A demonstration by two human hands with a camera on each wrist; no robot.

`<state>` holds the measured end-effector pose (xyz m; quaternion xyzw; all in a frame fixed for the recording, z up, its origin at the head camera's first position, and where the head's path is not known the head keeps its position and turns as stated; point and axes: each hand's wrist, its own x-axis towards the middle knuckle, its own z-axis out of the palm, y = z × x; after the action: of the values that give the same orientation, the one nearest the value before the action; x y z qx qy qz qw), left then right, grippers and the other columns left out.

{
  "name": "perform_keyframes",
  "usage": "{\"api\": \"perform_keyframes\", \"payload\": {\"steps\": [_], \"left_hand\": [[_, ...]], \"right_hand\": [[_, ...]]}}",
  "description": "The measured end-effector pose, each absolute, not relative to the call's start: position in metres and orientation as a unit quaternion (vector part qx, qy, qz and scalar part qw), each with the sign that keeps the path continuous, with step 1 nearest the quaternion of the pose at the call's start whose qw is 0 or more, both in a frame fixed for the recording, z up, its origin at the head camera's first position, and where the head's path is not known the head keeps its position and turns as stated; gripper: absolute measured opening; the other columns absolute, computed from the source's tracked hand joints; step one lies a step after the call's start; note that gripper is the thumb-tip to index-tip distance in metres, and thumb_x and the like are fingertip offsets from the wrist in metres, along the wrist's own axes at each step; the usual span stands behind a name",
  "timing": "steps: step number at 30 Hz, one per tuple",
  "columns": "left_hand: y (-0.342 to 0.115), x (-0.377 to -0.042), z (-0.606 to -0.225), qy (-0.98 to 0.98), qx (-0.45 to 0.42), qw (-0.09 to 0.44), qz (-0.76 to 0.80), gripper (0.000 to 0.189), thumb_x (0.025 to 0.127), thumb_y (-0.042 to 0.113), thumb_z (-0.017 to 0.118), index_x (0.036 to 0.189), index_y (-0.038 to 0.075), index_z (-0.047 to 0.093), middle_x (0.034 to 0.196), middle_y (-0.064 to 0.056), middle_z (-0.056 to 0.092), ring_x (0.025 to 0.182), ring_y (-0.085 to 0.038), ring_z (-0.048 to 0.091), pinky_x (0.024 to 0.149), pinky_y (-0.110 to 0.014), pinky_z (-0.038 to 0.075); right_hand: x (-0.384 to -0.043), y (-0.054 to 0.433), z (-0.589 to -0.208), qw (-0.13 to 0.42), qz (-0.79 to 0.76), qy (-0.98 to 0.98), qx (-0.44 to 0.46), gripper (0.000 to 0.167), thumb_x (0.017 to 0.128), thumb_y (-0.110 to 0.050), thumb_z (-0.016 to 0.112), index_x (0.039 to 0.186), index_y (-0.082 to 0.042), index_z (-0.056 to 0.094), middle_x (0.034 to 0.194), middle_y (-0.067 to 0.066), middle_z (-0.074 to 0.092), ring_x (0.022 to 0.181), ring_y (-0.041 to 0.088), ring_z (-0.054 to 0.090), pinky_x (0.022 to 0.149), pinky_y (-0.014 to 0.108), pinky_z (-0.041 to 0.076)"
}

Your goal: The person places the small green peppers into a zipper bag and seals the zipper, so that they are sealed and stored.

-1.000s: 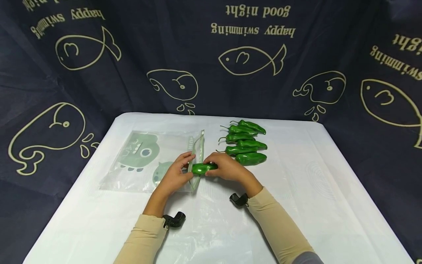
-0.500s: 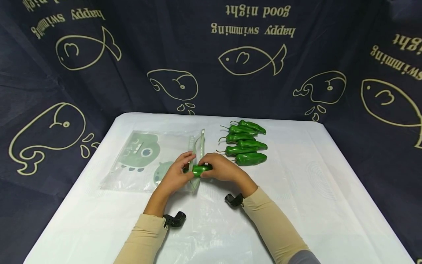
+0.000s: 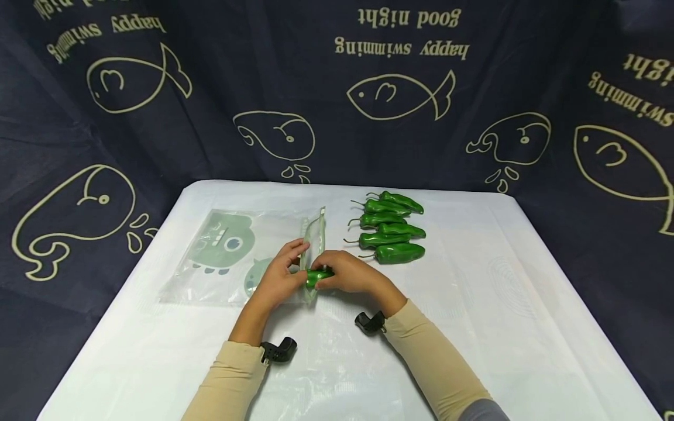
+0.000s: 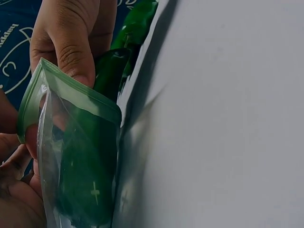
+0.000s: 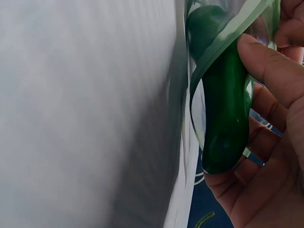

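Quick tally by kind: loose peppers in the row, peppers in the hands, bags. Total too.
Loose peppers: 6
Held pepper, in the right hand: 1
Bag: 1
Total: 8

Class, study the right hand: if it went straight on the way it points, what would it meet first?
Most likely the zip bag's green rim, around the held green pepper; the left hand is close too, and depth is unclear.
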<state>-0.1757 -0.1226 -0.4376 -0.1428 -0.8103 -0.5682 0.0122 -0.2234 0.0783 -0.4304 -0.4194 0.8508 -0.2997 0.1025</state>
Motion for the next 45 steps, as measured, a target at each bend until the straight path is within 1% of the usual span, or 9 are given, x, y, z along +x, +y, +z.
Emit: {"api": "perform_keyframes", "payload": {"steps": [2,9,16,21,27,33,36,40,45], "left_hand": [[-0.1226,-0.1758,-0.4374,-0.811,-0.142,0.013,-0.568,0.065,0.079,-0.007,0.058,0.143,-0.005,0.048,0.153,-0.007,0.038,0.109,-0.030,0.049,0.072,-0.030,0.047],[-0.1225,-0.1756,-0.4390,-0.810,-0.145,0.017,-0.568,0.065,0.079,-0.008,0.057,0.143,-0.006,0.047,0.154,-0.010,0.037,0.109,-0.031,0.050,0.079,-0.037,0.046],[-0.1221,-0.1758,-0.4364,-0.814,-0.130,0.004,-0.566,0.065,0.080,-0.006,0.057,0.144,-0.003,0.048,0.154,-0.005,0.037,0.110,-0.028,0.049,0.078,-0.035,0.046],[-0.1216,-0.1760,-0.4356,-0.814,-0.132,0.000,-0.565,0.064,0.080,-0.007,0.058,0.144,-0.004,0.048,0.154,-0.008,0.037,0.109,-0.029,0.050,0.078,-0.034,0.045],[-0.1215,-0.1770,-0.4367,-0.805,-0.132,-0.005,-0.578,0.063,0.081,-0.008,0.058,0.143,-0.005,0.049,0.154,-0.010,0.037,0.109,-0.032,0.050,0.075,-0.032,0.044],[-0.1219,-0.1761,-0.4350,-0.801,-0.126,-0.021,-0.585,0.063,0.084,-0.006,0.057,0.146,-0.003,0.046,0.155,-0.006,0.034,0.109,-0.029,0.049,0.062,-0.025,0.044],[-0.1225,-0.1750,-0.4340,-0.801,-0.124,-0.026,-0.585,0.064,0.084,-0.005,0.057,0.147,-0.002,0.045,0.156,-0.004,0.033,0.109,-0.029,0.048,0.059,-0.024,0.043],[-0.1228,-0.1752,-0.4343,-0.803,-0.127,-0.024,-0.582,0.064,0.083,-0.005,0.056,0.146,-0.004,0.044,0.155,-0.006,0.033,0.108,-0.030,0.047,0.059,-0.025,0.043],[-0.1221,-0.1763,-0.4354,-0.813,-0.131,-0.009,-0.567,0.064,0.082,-0.005,0.058,0.145,-0.005,0.046,0.154,-0.009,0.036,0.108,-0.029,0.049,0.065,-0.025,0.045]], "right_hand": [[-0.2227,0.0775,-0.4306,0.110,-0.300,0.848,-0.422,0.028,0.086,-0.022,0.078,0.112,-0.012,0.070,0.105,-0.005,0.065,0.092,0.012,0.057,0.081,0.028,0.046],[-0.2202,0.0774,-0.4293,0.141,-0.309,0.842,-0.418,0.029,0.087,-0.020,0.077,0.113,-0.011,0.070,0.108,-0.005,0.067,0.094,0.012,0.059,0.083,0.027,0.046],[-0.2208,0.0807,-0.4314,0.168,-0.321,0.833,-0.417,0.030,0.088,-0.014,0.075,0.117,-0.011,0.070,0.106,-0.007,0.067,0.091,0.011,0.059,0.082,0.027,0.047],[-0.2221,0.0831,-0.4336,0.179,-0.321,0.829,-0.422,0.033,0.087,-0.007,0.072,0.121,-0.009,0.068,0.113,-0.003,0.065,0.096,0.011,0.056,0.087,0.029,0.046],[-0.2216,0.0839,-0.4325,0.179,-0.317,0.831,-0.421,0.034,0.087,-0.006,0.071,0.120,-0.008,0.068,0.116,0.000,0.064,0.101,0.012,0.056,0.090,0.030,0.046],[-0.2212,0.0816,-0.4320,0.194,-0.338,0.824,-0.411,0.031,0.087,-0.007,0.072,0.117,-0.007,0.069,0.112,0.000,0.065,0.100,0.011,0.060,0.089,0.029,0.049],[-0.2212,0.0806,-0.4326,0.197,-0.341,0.823,-0.410,0.030,0.087,-0.006,0.072,0.117,-0.007,0.069,0.112,0.000,0.065,0.100,0.011,0.060,0.089,0.029,0.049],[-0.2220,0.0806,-0.4346,0.205,-0.336,0.821,-0.415,0.032,0.088,-0.006,0.072,0.120,-0.008,0.068,0.114,0.000,0.063,0.100,0.012,0.058,0.089,0.031,0.048],[-0.2226,0.0824,-0.4344,0.217,-0.330,0.814,-0.426,0.040,0.086,-0.003,0.070,0.125,-0.007,0.066,0.118,0.004,0.060,0.101,0.019,0.056,0.088,0.031,0.047]]}}
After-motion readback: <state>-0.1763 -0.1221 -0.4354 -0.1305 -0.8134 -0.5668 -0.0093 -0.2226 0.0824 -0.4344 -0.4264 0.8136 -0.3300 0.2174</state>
